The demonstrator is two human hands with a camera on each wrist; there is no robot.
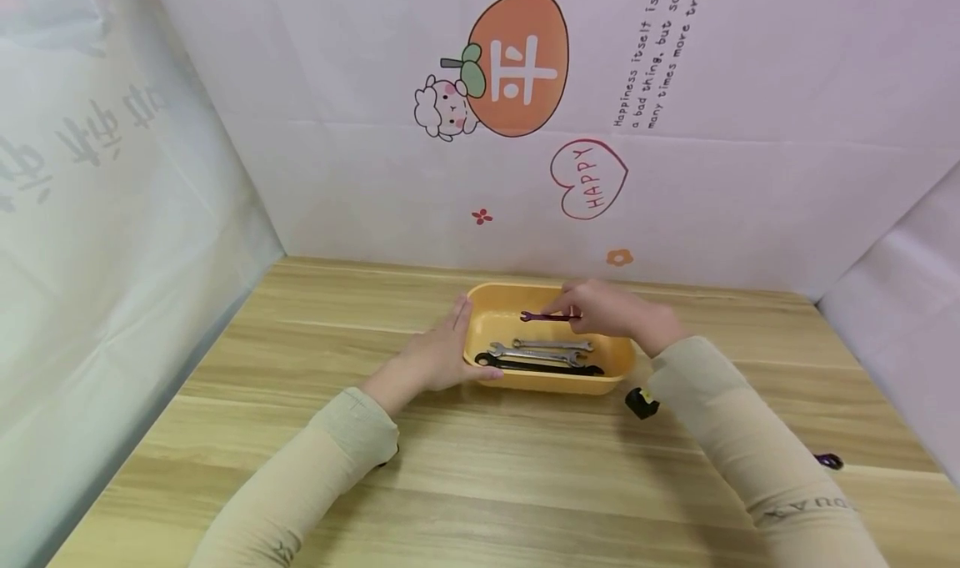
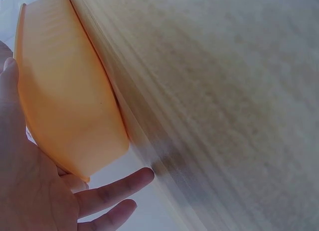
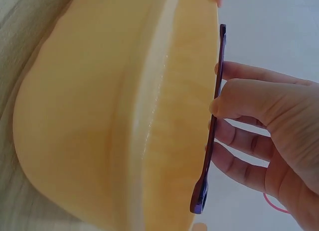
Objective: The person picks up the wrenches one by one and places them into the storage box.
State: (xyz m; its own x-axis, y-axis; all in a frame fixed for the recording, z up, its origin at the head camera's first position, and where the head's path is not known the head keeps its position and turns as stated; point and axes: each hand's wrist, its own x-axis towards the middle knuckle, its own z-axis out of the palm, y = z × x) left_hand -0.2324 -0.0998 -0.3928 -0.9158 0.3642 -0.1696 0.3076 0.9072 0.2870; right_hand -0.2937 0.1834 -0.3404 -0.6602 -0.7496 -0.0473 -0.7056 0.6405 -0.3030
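My right hand point(image 1: 603, 308) pinches a purple wrench point(image 3: 214, 121) along its shaft, between thumb and fingers. The wrench lies level over the far part of a yellow plastic bin point(image 1: 555, 382), near rim height in the right wrist view. At the bin's left end my left hand point(image 1: 442, 355) grips the rim, thumb at the near side and fingers at the far corner; two of its fingers point(image 2: 117, 193) stick out straight. Inside the bin, toward its near wall, lie a small silver wrench point(image 1: 551, 345), a larger silver open-end wrench point(image 1: 536, 354) and a black wrench point(image 1: 536, 367).
A black and yellow tape measure point(image 1: 642, 403) sits on the wooden table point(image 1: 480, 485), right of the bin. Part of a purple tool point(image 1: 828, 461) shows beyond the right sleeve. A small dark thing peeks out by the left sleeve. Printed white cloth point(image 1: 375, 176) hangs behind.
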